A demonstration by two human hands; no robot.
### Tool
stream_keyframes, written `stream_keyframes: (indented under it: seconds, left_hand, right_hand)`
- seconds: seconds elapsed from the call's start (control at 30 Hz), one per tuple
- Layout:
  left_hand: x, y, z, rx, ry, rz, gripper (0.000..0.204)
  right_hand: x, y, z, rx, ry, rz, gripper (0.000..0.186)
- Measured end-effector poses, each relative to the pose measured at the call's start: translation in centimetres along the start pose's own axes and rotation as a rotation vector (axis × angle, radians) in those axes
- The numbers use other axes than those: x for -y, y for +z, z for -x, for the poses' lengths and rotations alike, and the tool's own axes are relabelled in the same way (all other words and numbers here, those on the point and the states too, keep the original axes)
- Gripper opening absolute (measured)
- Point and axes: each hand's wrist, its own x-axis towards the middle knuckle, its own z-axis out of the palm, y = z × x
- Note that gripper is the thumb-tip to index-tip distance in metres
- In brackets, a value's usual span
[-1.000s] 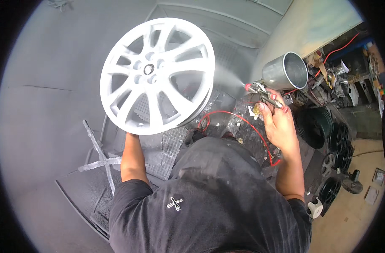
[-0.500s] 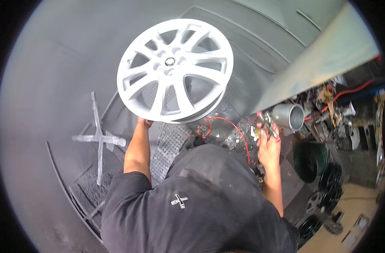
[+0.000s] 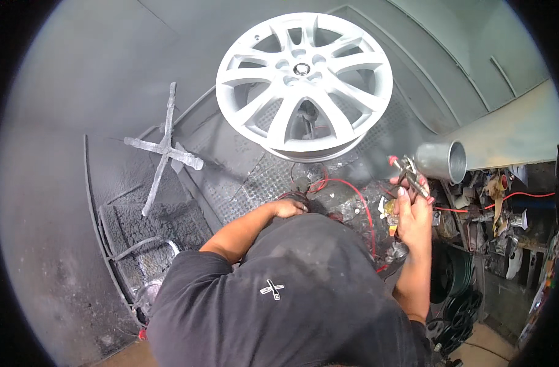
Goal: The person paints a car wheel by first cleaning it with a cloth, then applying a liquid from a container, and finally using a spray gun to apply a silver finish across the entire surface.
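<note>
A silver-white alloy wheel (image 3: 322,85) with paired spokes and a small dark centre cap is held up on a stand post (image 3: 308,116), partly visible between the spokes. To its right, my right hand (image 3: 414,208) is closed around a spray gun (image 3: 408,174) with a large grey metal cup (image 3: 435,160) and a red knob. My left hand (image 3: 290,208) rests by my waist, apart from the wheel. Its fingers are curled in; whatever they may hold is hidden.
A red hose (image 3: 359,199) loops over the dark, textured floor (image 3: 249,189). At left stands a grey-coated cross-shaped stand (image 3: 166,150). Cluttered shelves (image 3: 506,214) and dark coils (image 3: 457,306) lie at right. A pale curved panel (image 3: 518,128) rises beyond the spray gun.
My left hand has left the wheel's lower rim and come back to my waist. The wheel sits higher and farther right in view, while the spray gun stays in my right hand.
</note>
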Motion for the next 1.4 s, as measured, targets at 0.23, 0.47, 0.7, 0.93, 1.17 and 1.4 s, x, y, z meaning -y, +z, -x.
stream_keyframes:
  seconds: [0.23, 0.47, 0.7, 0.93, 1.17, 1.4]
  left_hand:
    - [5.3, -11.0, 1.2, -0.986, -0.070, 1.004, 0.027]
    - [5.5, -16.8, 3.9, -1.029, -0.028, 1.199, 0.023]
    - [7.8, -15.8, 3.3, -1.040, 0.001, 1.209, 0.020]
    - [4.6, -14.0, 3.2, -0.945, 0.047, 1.294, 0.019]
    - [3.6, -11.3, 1.8, -0.905, 0.016, 1.295, 0.015]
    - [2.4, -8.7, -0.5, -0.771, 0.021, 1.335, 0.015]
  right_hand:
    - [10.2, 2.9, -5.2, 0.202, -0.130, 0.130, 0.036]
    - [14.1, 8.2, -8.5, 0.313, -0.242, 0.326, 0.033]
    - [15.9, 11.8, -6.6, 0.541, -0.229, 0.176, 0.034]
    - [14.7, 12.6, -8.5, 0.391, -0.410, 0.362, 0.030]
    - [15.0, 10.8, -10.2, 0.144, -0.363, 0.527, 0.031]
    - [14.7, 11.3, -11.1, 0.128, -0.426, 0.546, 0.030]
